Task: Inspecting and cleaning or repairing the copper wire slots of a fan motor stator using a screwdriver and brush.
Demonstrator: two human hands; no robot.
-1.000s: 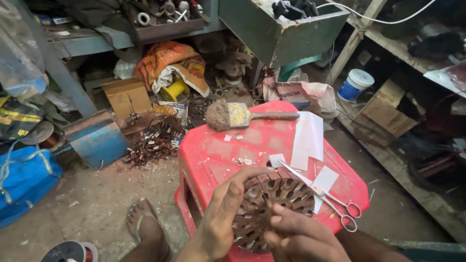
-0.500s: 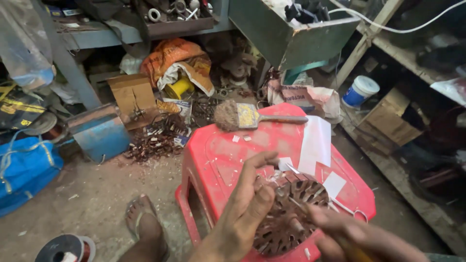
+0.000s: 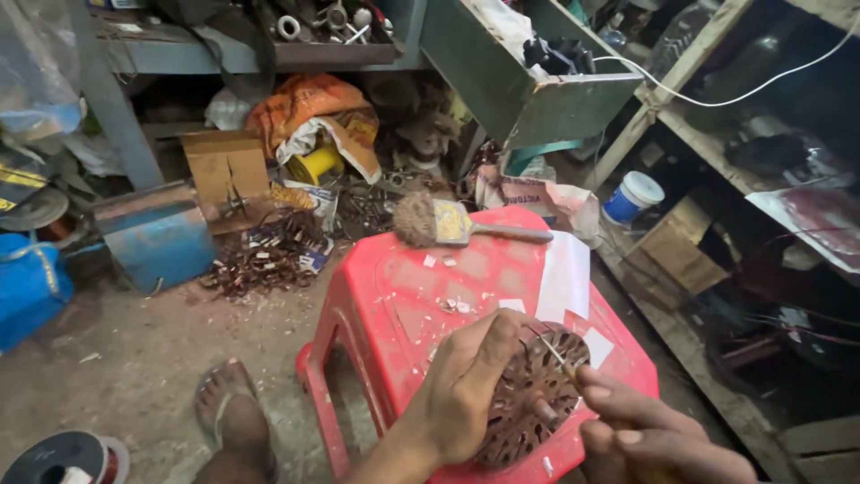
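Note:
A round, rusty-brown slotted metal core (image 3: pixel 528 394) rests tilted on a red plastic stool (image 3: pixel 412 287). My left hand (image 3: pixel 466 385) grips its left rim with thumb and fingers curled over the edge. At the bottom right, my right hand (image 3: pixel 654 430) pinches a thin pointed tool (image 3: pixel 560 358) whose tip touches the slots near the core's top. A worn paintbrush (image 3: pixel 448 222) lies across the far side of the stool, and white paper strips (image 3: pixel 564 278) lie to the right of the core.
My sandalled foot (image 3: pixel 228 412) is on the dirt floor left of the stool. A wire spool (image 3: pixel 67 457) lies at bottom left. Scrap copper wire (image 3: pixel 269 255), a blue box (image 3: pixel 161 237) and cardboard clutter the floor. Wooden shelves (image 3: pixel 681 134) stand on the right.
The view has shifted left and closer. My left hand has closed onto the core's rim, and my right hand has brought the thin tool onto the slots. The scissors are no longer visible.

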